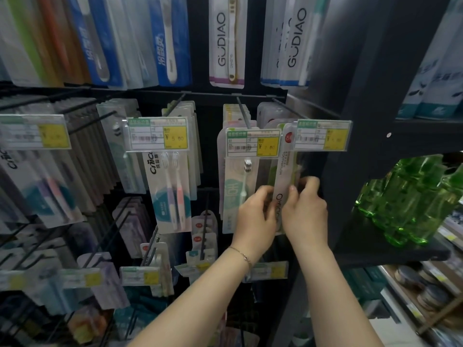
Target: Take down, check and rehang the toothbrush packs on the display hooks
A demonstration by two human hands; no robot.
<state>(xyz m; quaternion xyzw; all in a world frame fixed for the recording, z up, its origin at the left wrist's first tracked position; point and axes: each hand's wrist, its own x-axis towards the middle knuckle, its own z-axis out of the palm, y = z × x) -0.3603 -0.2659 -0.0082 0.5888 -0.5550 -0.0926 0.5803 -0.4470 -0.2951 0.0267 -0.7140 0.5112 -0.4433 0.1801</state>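
My left hand [255, 214] and right hand [305, 209] pinch one toothbrush pack [284, 171] by its sides at the rack's [213, 92] right edge.

Dark shelf [363, 234], right side: cluster of clear green bottles [411, 196] standing on it. Above the shelf: white-and-teal boxes [431, 78], upright, side by side. Below the shelf: round dark-lidded tins [434, 295] on a paler ledge; labels blurred.

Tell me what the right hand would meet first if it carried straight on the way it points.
Probably the clear plastic price label holder with the yellow tag, directly above the right hand, which grips the narrow white toothbrush pack. Depth is unclear; it might pass behind it.
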